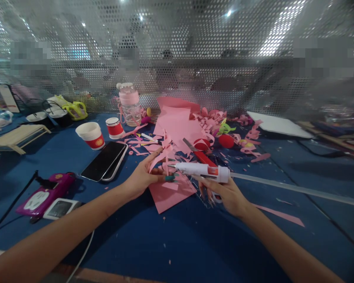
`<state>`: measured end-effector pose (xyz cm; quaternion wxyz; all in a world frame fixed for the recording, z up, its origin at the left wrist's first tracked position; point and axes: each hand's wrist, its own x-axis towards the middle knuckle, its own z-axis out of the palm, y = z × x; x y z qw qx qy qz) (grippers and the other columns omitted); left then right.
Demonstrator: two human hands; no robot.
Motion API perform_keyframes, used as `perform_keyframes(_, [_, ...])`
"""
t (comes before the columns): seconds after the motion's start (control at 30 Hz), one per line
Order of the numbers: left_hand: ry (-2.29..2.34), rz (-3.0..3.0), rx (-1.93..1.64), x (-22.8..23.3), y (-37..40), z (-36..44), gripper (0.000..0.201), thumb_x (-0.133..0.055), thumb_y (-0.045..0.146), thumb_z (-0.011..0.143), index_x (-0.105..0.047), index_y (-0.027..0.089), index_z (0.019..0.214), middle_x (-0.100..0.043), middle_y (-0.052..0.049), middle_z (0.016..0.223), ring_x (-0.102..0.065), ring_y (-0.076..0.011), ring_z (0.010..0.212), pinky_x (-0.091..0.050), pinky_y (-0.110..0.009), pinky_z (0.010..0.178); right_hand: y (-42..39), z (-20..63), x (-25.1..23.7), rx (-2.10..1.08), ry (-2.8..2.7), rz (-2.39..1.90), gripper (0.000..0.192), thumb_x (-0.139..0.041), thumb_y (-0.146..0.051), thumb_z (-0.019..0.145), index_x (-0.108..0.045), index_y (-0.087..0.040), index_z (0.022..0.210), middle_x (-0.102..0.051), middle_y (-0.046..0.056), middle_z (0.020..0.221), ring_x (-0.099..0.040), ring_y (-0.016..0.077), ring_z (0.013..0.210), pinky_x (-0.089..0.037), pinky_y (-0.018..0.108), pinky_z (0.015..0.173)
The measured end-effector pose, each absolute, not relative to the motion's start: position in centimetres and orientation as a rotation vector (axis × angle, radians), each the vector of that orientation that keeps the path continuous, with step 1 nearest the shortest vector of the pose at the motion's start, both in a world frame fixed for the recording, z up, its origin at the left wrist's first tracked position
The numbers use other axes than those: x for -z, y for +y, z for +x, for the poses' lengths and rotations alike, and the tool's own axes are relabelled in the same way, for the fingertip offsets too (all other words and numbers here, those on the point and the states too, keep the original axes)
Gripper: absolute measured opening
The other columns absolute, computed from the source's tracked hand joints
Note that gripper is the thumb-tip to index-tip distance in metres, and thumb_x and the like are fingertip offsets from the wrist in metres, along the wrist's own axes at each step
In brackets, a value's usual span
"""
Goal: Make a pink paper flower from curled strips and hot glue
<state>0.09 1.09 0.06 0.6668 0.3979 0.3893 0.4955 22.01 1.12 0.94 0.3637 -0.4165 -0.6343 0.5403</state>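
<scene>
I see the white glue gun (202,170) lying level above the blue counter (177,243), just this side of its middle, nozzle pointing left, with a long clear glue stick (295,189) trailing out of its back toward the right. My right hand (224,194) is curled around the gun from below, fingers closed on its grip. The nozzle tip sits right at a curled pink paper piece (162,157) that my left hand (143,177) pinches between thumb and fingers, the other fingers spread flat over a pink paper sheet (171,194) lying on the counter beneath. Just behind the gun are red-handled scissors (199,153), and beyond them a bigger pink sheet (178,124) among a heap of pink paper scraps (247,143). To the left lie two stacked phones (104,161), with two red-and-white paper cups (91,135) behind them and a pink water bottle (129,104) further back. Near my left forearm sits a purple device (45,192) next to a small white device (60,208). A perforated metal screen (177,51) closes off the far edge of the counter.
</scene>
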Motion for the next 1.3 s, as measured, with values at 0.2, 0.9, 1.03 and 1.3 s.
perform_keyframes(0.2, [0.871,0.921,-1.098,0.25,1.11,-0.07,0.104,-0.077,0.005,0.050,-0.025,0.031,0.137,-0.057,-0.002,0.096,-0.053,-0.0052,0.064,-0.049,-0.020,0.062,1.19,22.07,-0.80,-1.375,-1.644,-1.089,0.045,-0.060,-0.060,0.065,-0.056,-0.015,0.059,-0.053,0.001,0.048,-0.044,0.0091,0.041,-0.031,0.024,0.039])
perform_keyframes(0.9, [0.858,0.933,-1.095,0.13,1.14,-0.17,0.101,-0.076,0.004,0.051,-0.030,0.033,0.135,-0.056,-0.004,0.105,-0.055,-0.0060,0.066,-0.048,-0.019,0.060,0.99,21.92,-1.50,-1.327,-1.682,-1.078,0.043,-0.059,-0.058,0.066,-0.053,-0.016,0.054,-0.047,-0.001,0.045,-0.040,0.0083,0.041,-0.028,0.023,0.038])
perform_keyframes(1.03, [0.842,0.940,-1.078,0.32,1.10,-0.23,0.101,-0.076,0.005,0.052,-0.027,0.030,0.137,-0.060,-0.003,0.096,-0.056,-0.0067,0.065,-0.049,-0.021,0.063,1.14,21.99,-1.21,-1.298,-1.666,-1.063,0.042,-0.060,-0.057,0.066,-0.054,-0.017,0.056,-0.048,-0.001,0.045,-0.040,0.0085,0.042,-0.028,0.023,0.038])
perform_keyframes(1.3, [0.848,0.904,-1.090,-0.02,1.15,-0.11,0.103,-0.076,0.003,0.051,-0.026,0.030,0.137,-0.059,-0.003,0.096,-0.056,-0.0065,0.066,-0.048,-0.020,0.062,1.19,22.33,-1.08,-1.386,-1.677,-1.047,0.039,-0.060,-0.053,0.068,-0.054,-0.016,0.057,-0.049,-0.001,0.046,-0.041,0.0084,0.042,-0.029,0.022,0.038])
